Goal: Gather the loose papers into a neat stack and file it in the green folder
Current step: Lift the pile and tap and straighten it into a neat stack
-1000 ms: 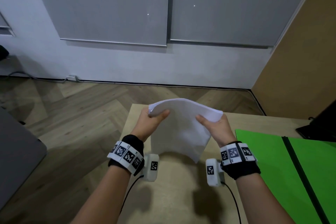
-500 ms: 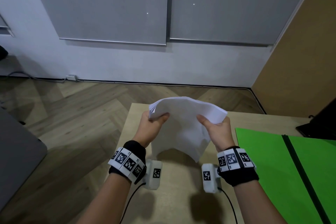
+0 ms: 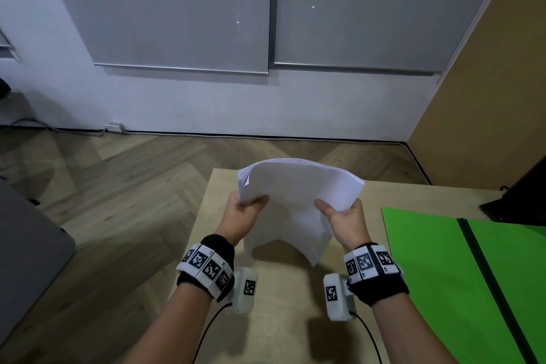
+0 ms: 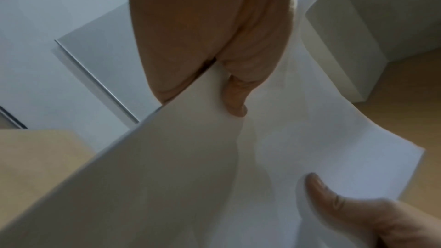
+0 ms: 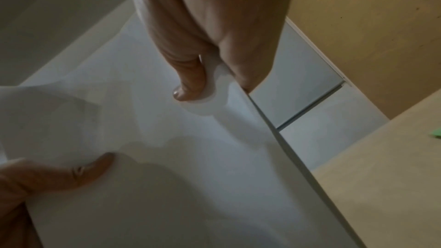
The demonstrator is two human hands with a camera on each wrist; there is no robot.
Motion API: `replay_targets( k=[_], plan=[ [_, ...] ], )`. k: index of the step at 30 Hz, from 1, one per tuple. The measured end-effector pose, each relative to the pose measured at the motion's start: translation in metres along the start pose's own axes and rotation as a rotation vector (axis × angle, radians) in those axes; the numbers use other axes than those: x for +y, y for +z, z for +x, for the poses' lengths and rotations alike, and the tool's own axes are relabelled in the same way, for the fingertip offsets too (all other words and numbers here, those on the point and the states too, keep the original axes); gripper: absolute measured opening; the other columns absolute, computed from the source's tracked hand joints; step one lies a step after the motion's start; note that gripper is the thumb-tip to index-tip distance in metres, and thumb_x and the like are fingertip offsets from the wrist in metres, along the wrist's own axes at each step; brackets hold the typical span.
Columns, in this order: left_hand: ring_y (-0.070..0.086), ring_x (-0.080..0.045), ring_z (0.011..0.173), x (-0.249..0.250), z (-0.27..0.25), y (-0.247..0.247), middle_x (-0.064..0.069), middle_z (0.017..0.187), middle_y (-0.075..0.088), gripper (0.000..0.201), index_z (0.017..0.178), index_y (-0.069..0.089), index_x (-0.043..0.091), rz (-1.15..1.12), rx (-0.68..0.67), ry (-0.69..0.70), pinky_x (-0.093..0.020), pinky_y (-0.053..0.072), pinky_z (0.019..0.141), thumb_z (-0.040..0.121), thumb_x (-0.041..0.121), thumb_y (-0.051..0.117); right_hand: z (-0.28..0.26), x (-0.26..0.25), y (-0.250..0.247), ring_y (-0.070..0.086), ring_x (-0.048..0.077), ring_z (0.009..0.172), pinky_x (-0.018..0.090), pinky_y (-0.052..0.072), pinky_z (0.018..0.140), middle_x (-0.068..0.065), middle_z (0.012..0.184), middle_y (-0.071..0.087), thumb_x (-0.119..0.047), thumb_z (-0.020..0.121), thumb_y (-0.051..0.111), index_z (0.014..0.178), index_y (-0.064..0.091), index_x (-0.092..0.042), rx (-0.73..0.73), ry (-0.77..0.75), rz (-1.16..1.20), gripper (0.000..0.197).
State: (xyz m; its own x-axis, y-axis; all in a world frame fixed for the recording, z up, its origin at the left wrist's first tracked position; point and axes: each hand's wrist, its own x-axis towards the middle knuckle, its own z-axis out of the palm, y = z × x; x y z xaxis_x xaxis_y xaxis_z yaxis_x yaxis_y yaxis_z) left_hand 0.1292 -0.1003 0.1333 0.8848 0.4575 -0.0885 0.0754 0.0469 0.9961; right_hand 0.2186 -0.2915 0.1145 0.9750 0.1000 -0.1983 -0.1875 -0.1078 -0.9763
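Note:
A stack of white papers [image 3: 295,198] hangs curved above the wooden table [image 3: 283,304], held up at both side edges. My left hand [image 3: 245,210] pinches its left edge, thumb on the near face, as the left wrist view shows on the papers [image 4: 262,157]. My right hand [image 3: 342,216] pinches the right edge, thumb on the near face of the papers [image 5: 167,167]. The sheets fan slightly at the top left corner. The green folder [image 3: 437,269] lies open flat on the table to the right of my right hand, with a dark spine down its middle.
A dark object [image 3: 520,201] sits at the table's far right corner. The table's left edge drops to herringbone wood floor [image 3: 112,192]. A grey surface [image 3: 26,236] stands at far left. Beyond are a white wall and a tan panel [image 3: 487,97].
Both hands have lifted the stack slightly and drawn closer to me; the papers bow more, and their lower edge arches above the table.

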Motion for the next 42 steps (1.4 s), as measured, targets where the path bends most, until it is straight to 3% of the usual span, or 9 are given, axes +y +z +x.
replay_targets(
  k=[2, 6, 11, 16, 22, 28, 33, 39, 42],
  plan=[
    [0.067, -0.019, 0.089, -0.004, 0.0, -0.003, -0.007, 0.096, 0.071, 0.016, 0.092, 0.067, 0.017, 0.019, -0.015, -0.044, -0.036, 0.055, 0.083, 0.083, 0.004, 0.07, -0.004, 0.001, 0.0, 0.066, 0.027, 0.093, 0.036, 0.054, 0.081, 0.011, 0.1, 0.067, -0.018, 0.073, 0.079, 0.11, 0.056, -0.002, -0.039, -0.013, -0.035, 0.046],
    [0.072, -0.022, 0.096, -0.004, 0.003, -0.016, -0.009, 0.105, 0.074, 0.052, 0.107, 0.067, 0.01, -0.005, -0.025, -0.075, -0.032, 0.06, 0.079, 0.062, 0.031, 0.082, -0.01, -0.004, -0.001, 0.07, 0.017, 0.081, 0.027, 0.056, 0.069, 0.006, 0.086, 0.072, -0.015, 0.073, 0.08, 0.086, 0.067, -0.015, -0.137, -0.065, -0.062, 0.018],
    [0.069, -0.014, 0.085, 0.03, -0.005, -0.02, -0.001, 0.092, 0.076, 0.032, 0.089, 0.078, 0.024, -0.119, -0.124, 0.093, -0.027, 0.054, 0.076, 0.092, 0.046, 0.055, -0.013, -0.017, -0.008, 0.073, 0.009, 0.072, 0.021, 0.055, 0.063, -0.008, 0.074, 0.077, -0.023, 0.072, 0.08, 0.08, 0.072, -0.018, -0.175, -0.123, 0.064, 0.013],
    [0.057, -0.018, 0.076, 0.034, -0.005, -0.003, -0.007, 0.079, 0.063, 0.041, 0.076, 0.076, 0.019, -0.1, -0.005, 0.174, -0.031, 0.045, 0.069, 0.099, 0.036, 0.047, -0.008, -0.027, -0.001, 0.068, 0.011, 0.071, 0.025, 0.053, 0.063, 0.002, 0.082, 0.074, -0.073, 0.049, 0.073, 0.09, 0.071, -0.009, -0.1, -0.145, 0.145, 0.076],
    [0.056, -0.018, 0.073, 0.031, -0.004, 0.0, -0.012, 0.079, 0.061, 0.035, 0.076, 0.072, 0.015, -0.088, 0.002, 0.159, -0.029, 0.043, 0.065, 0.096, 0.037, 0.054, -0.012, -0.039, 0.001, 0.054, 0.009, 0.056, 0.024, 0.044, 0.059, 0.0, 0.061, 0.059, -0.046, 0.085, 0.062, 0.064, 0.06, -0.013, -0.009, -0.196, 0.191, 0.039],
    [0.072, -0.011, 0.089, 0.012, 0.005, -0.008, -0.005, 0.103, 0.074, 0.025, 0.106, 0.071, 0.013, -0.044, -0.068, 0.116, -0.024, 0.055, 0.073, 0.081, 0.013, 0.076, -0.008, -0.034, -0.001, 0.066, -0.001, 0.059, 0.017, 0.053, 0.057, -0.009, 0.064, 0.072, -0.026, 0.074, 0.078, 0.075, 0.072, -0.017, -0.048, -0.221, 0.054, 0.011],
    [0.068, 0.006, 0.07, -0.016, 0.001, -0.007, -0.001, 0.088, 0.07, 0.022, 0.085, 0.067, 0.022, 0.042, -0.04, -0.04, -0.032, 0.052, 0.079, 0.084, 0.001, 0.07, -0.001, -0.004, 0.002, 0.068, 0.03, 0.094, 0.041, 0.056, 0.084, 0.015, 0.102, 0.07, -0.022, 0.073, 0.078, 0.11, 0.061, 0.001, -0.037, -0.052, -0.055, 0.047],
    [0.066, -0.02, 0.065, -0.013, 0.002, -0.007, -0.012, 0.076, 0.069, 0.006, 0.082, 0.07, -0.001, 0.014, 0.02, -0.088, -0.032, 0.056, 0.064, 0.082, 0.005, 0.068, -0.01, -0.019, -0.008, 0.069, 0.004, 0.06, 0.023, 0.056, 0.062, -0.009, 0.064, 0.073, -0.007, 0.082, 0.07, 0.077, 0.069, -0.014, -0.098, -0.124, -0.065, 0.008],
    [0.065, -0.027, 0.073, -0.015, 0.002, -0.007, -0.017, 0.082, 0.068, 0.013, 0.087, 0.069, -0.003, -0.071, -0.06, -0.179, -0.032, 0.058, 0.061, 0.079, 0.006, 0.069, -0.019, -0.012, -0.024, 0.071, 0.01, 0.077, 0.028, 0.057, 0.078, -0.007, 0.083, 0.076, -0.015, 0.08, 0.073, 0.087, 0.071, -0.017, -0.178, -0.039, -0.062, 0.008]
  ],
)
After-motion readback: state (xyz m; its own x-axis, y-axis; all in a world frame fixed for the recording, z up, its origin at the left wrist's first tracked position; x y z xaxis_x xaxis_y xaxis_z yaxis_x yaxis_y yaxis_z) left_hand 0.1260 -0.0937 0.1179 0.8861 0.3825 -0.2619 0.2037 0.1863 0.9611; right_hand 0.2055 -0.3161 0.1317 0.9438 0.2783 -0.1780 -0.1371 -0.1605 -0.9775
